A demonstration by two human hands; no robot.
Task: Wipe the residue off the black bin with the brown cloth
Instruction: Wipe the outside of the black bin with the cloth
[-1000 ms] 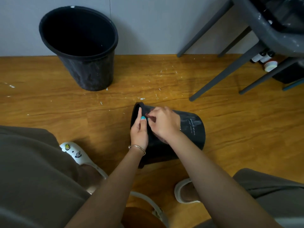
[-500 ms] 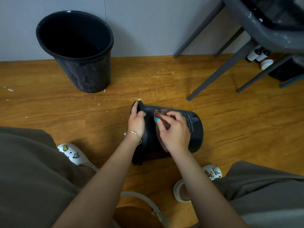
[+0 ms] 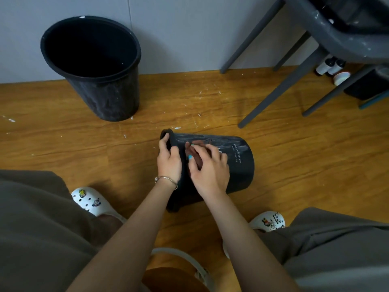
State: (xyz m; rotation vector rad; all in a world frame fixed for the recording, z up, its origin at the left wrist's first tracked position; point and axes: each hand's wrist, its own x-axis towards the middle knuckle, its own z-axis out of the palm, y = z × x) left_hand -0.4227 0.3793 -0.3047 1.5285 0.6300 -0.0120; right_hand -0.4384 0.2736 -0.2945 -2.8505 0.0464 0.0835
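Both hands worked on the black bin (image 3: pixel 237 165), which lay on its side on the wooden floor (image 3: pixel 63 144), near the person's feet, mouth pointing left. On the left, the left hand (image 3: pixel 169 163) gripped the rim, fingers curled over its edge, steadying the bin. To its right, the right hand (image 3: pixel 210 171) pressed the brown cloth (image 3: pixel 196 153) against the upper side wall, fingers spread and bent over it. Pale streaks of residue (image 3: pixel 227 144) showed farther right along the wall. To wipe well, the rim grip probably should stay firm so the bin cannot roll, while the cloth travels rightward in overlapping strokes toward the streaks.
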